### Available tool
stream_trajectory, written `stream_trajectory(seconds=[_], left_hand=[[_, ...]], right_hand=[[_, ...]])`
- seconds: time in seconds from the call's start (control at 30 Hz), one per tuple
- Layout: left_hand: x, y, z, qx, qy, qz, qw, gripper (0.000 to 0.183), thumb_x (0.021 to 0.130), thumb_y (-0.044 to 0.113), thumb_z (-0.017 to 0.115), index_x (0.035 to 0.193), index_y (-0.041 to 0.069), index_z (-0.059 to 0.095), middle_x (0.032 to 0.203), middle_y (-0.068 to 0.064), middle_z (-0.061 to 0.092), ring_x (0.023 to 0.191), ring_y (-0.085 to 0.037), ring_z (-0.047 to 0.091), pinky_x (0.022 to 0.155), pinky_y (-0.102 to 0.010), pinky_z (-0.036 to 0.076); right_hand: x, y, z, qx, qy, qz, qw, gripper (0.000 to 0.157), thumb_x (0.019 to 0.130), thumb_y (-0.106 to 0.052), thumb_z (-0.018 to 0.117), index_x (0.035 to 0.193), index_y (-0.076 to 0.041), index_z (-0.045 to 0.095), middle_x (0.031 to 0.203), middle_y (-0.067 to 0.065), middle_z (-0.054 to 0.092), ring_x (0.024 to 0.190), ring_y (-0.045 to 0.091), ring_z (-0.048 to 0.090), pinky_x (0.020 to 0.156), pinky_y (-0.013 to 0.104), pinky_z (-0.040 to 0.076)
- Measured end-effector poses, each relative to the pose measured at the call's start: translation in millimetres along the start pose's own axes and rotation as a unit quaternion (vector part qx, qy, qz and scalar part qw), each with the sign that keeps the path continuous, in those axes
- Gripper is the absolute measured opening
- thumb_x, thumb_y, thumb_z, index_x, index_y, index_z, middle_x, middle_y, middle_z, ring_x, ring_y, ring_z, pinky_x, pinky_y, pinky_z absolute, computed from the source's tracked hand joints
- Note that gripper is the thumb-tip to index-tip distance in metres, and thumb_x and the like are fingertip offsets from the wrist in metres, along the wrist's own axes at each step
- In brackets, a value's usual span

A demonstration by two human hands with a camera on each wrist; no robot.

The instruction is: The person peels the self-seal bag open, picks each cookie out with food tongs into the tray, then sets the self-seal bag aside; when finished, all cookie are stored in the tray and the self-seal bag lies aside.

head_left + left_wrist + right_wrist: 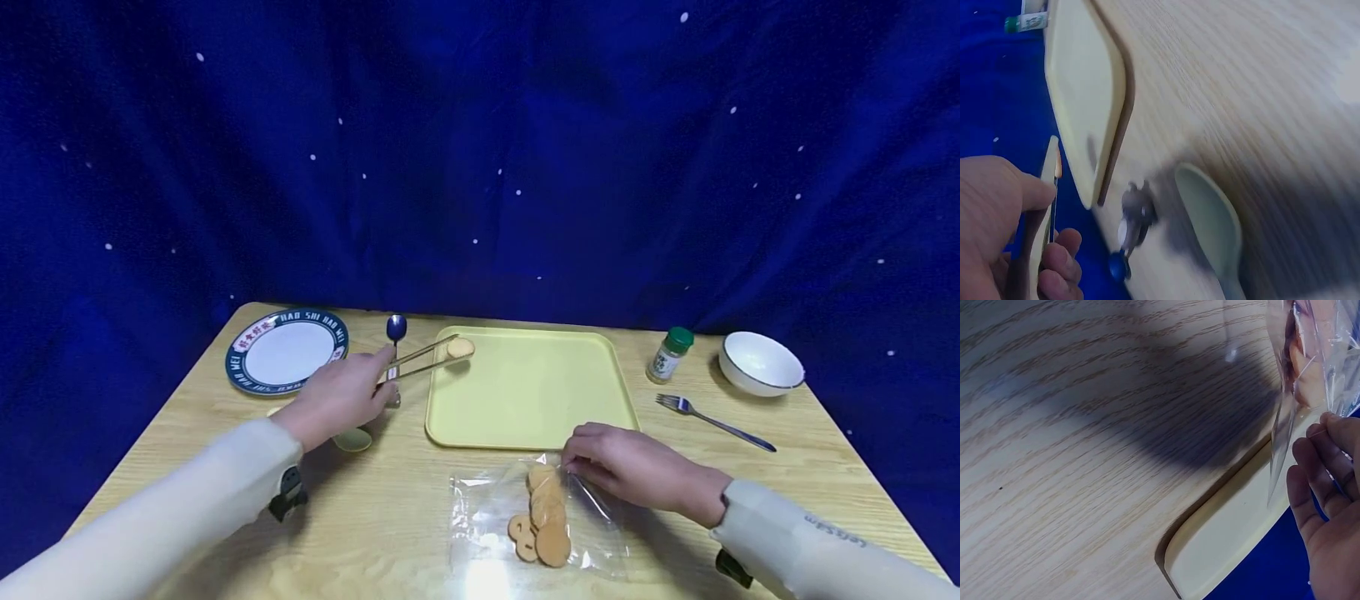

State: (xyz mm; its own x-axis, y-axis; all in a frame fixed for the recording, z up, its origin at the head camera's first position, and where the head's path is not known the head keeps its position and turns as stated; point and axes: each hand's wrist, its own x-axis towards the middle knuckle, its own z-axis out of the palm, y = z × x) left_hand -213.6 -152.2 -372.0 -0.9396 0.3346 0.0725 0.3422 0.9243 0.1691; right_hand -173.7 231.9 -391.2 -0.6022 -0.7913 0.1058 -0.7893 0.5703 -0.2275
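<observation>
My left hand (341, 396) grips a pair of tongs (423, 350), their tips around a small round biscuit (460, 347). That biscuit hangs over the left edge of the pale yellow tray (532, 392). In the left wrist view the thumb and curled fingers press the tongs from both sides. My right hand (637, 467) pinches the upper right corner of a clear plastic bag (480, 508), just in front of the tray. Several round biscuits (553, 543) lie inside the bag, overlapping in a row.
A blue-rimmed plate (288, 350) stands at the back left. Beside the left hand lie a dark blue spoon (397, 327) and a pale green spoon (352, 440). Right of the tray are a green-capped seasoning jar (667, 354), a fork (712, 421) and a white bowl (761, 362).
</observation>
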Motion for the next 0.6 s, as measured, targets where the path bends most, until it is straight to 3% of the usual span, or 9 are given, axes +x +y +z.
stream_trajectory(seconds=[0.13, 0.23, 0.37, 0.53, 0.6], left_hand=[[17.1, 10.3, 8.7, -0.001, -0.022, -0.016, 0.9996, 0.049, 0.096, 0.031, 0.055, 0.139, 0.008, 0.044, 0.101, -0.013, 0.071, 0.089, -0.028, 0.069, 0.063, -0.043, 0.051], [24.1, 16.3, 14.7, -0.006, -0.026, -0.023, 0.9994, 0.040, 0.096, 0.030, 0.055, 0.129, 0.009, 0.048, 0.091, -0.012, 0.069, 0.080, -0.027, 0.068, 0.056, -0.040, 0.048], [28.4, 21.5, 21.0, -0.014, -0.034, -0.029, 0.9989, 0.029, 0.096, 0.029, 0.055, 0.119, 0.012, 0.050, 0.078, -0.008, 0.064, 0.069, -0.023, 0.063, 0.052, -0.037, 0.043], [30.3, 24.2, 25.7, -0.028, -0.050, -0.037, 0.9977, 0.033, 0.096, 0.030, 0.055, 0.124, 0.012, 0.049, 0.079, -0.007, 0.065, 0.070, -0.022, 0.063, 0.054, -0.037, 0.044], [31.2, 24.8, 27.8, -0.031, -0.052, -0.040, 0.9974, 0.043, 0.096, 0.031, 0.054, 0.132, 0.008, 0.047, 0.086, -0.009, 0.068, 0.077, -0.023, 0.066, 0.059, -0.040, 0.048]], right_hand=[[0.0, -0.1, -0.4, 0.000, 0.000, -0.001, 1.000, 0.006, 0.094, -0.017, 0.063, 0.095, -0.022, 0.066, 0.089, -0.016, 0.059, 0.081, -0.006, 0.052, 0.072, 0.016, 0.051], [0.9, 0.0, -1.0, -0.005, 0.002, -0.003, 1.000, 0.006, 0.094, -0.017, 0.063, 0.095, -0.022, 0.066, 0.089, -0.016, 0.059, 0.081, -0.006, 0.052, 0.073, 0.016, 0.051], [1.3, -0.5, -1.6, -0.008, 0.002, -0.003, 1.000, 0.007, 0.094, -0.016, 0.064, 0.096, -0.022, 0.067, 0.089, -0.016, 0.059, 0.082, -0.006, 0.053, 0.073, 0.016, 0.051], [1.0, -1.9, -1.4, -0.005, -0.003, 0.000, 1.000, 0.007, 0.094, -0.016, 0.063, 0.096, -0.022, 0.066, 0.090, -0.016, 0.059, 0.083, -0.006, 0.053, 0.074, 0.017, 0.051], [0.6, -2.2, -1.3, -0.003, -0.005, 0.002, 1.000, 0.007, 0.094, -0.016, 0.063, 0.097, -0.022, 0.066, 0.091, -0.016, 0.059, 0.083, -0.006, 0.052, 0.074, 0.017, 0.051]])
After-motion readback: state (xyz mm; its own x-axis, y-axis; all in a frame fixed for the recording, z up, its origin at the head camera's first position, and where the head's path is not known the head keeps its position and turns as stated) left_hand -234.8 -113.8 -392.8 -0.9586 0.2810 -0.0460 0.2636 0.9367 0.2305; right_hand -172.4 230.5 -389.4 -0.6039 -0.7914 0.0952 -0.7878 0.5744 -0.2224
